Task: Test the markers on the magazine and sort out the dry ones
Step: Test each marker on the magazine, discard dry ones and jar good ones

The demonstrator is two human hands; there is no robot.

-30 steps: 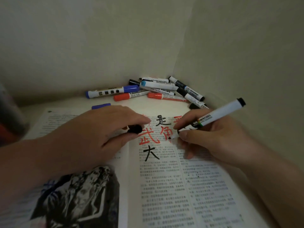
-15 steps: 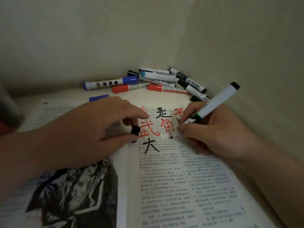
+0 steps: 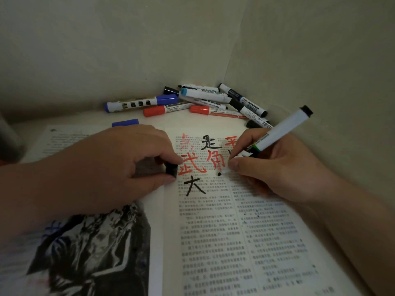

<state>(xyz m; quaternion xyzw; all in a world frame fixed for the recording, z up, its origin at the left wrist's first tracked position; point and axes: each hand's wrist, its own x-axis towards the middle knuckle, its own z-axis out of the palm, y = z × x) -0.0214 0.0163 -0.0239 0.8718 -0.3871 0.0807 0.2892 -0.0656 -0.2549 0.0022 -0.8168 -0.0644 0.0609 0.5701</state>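
dark object [image 3: 9, 139]: at the worktop's [image 3: 171, 119] left edge, too blurred to name.
left hand [image 3: 119, 165]: lies on the left page of the magazine [image 3: 213, 231], fingers curled, thumb and forefinger pinching the black cap [image 3: 171, 169].
black cap: beside the centre fold, low over the paper; whether it touches, I cannot tell.
blue cap [image 3: 125, 122]: loose on the worktop just past the magazine's far edge, partly hidden by the left hand.
magazine: open flat, running to the worktop's near edge; dark photo on the left page, printed columns on the right, red and black handwritten characters [image 3: 192, 167] across the top.
spare markers [image 3: 203, 99]: heaped in the worktop's far right corner, crossing one another.
right hand [image 3: 277, 167]: wrapped round the white marker [image 3: 282, 130] in a writing grip, resting on the right page.
white marker: uncapped, black end tilted up and right, tip on the page under the red characters.
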